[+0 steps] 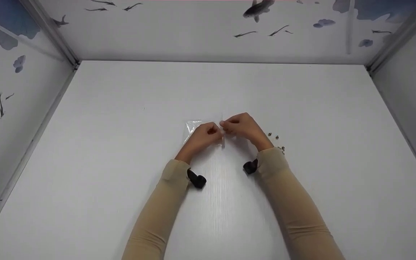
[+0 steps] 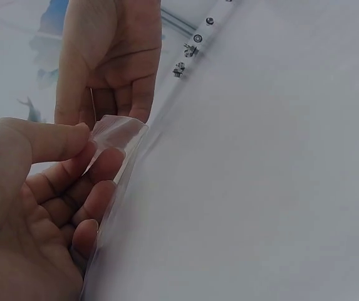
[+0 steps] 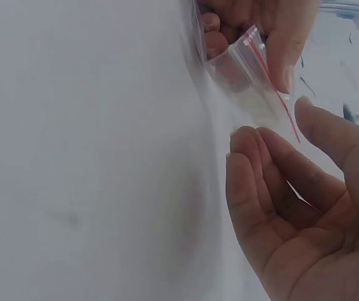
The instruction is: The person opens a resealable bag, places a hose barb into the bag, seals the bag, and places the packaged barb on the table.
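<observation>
A clear zip bag [image 1: 192, 125] with a red strip along its mouth [image 3: 272, 80] is at the middle of the table. My left hand [image 1: 203, 135] pinches the bag near its mouth between thumb and fingers, covering part of it. Just to the right, my right hand [image 1: 243, 127] holds its bent fingers around the free corner of the mouth. A gap shows between its thumb [image 3: 320, 122] and fingertips [image 3: 247, 141], with the end of the red strip in that gap. The bag's mouth edge stands up off the table.
Several small metal fittings [image 1: 277, 137] lie on the white table [image 1: 121, 108] just right of my right hand, some partly hidden by the sleeve. Printed panels [image 1: 179, 32] wall the table at the back and both sides. A black wrist camera [image 1: 197, 180] hangs inside each cuff.
</observation>
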